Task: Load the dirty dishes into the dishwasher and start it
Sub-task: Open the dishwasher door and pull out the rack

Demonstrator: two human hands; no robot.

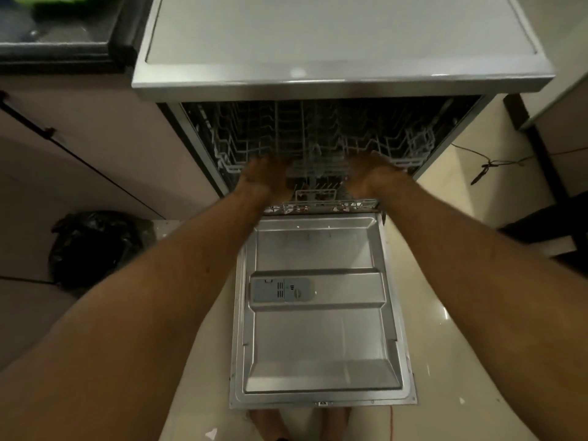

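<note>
Slumping on the floor at the far left, a black bin bag (92,246) is sitting beside a beige cabinet (105,148). Above it a dark countertop (63,55) is running up to the side of the dishwasher (340,30).

The dishwasher is standing in the middle of the view. Its door (321,345) is lying fully open and flat toward the person, with the steel inner face up.

The left hand (265,178) is reaching over the hinge end of the door. It is meeting the front edge of the upper rack (318,141), left of the rack's middle. Blur is smearing the fingers, so I cannot tell whether they are curling round the wire or only touching it.

The upper rack is sitting under the dishwasher's top. Below it, the front rail of the lower rack (318,205) is showing just above the door. On the door, a grey detergent dispenser (280,290) is sitting left of centre.

The right hand (370,176) is lying at the same front edge, right of the middle and apart from the left hand. It is blurring just as much, so I cannot tell its grip either.

Further right, a thin dark cable (490,163) is trailing across the pale floor (445,192).
</note>
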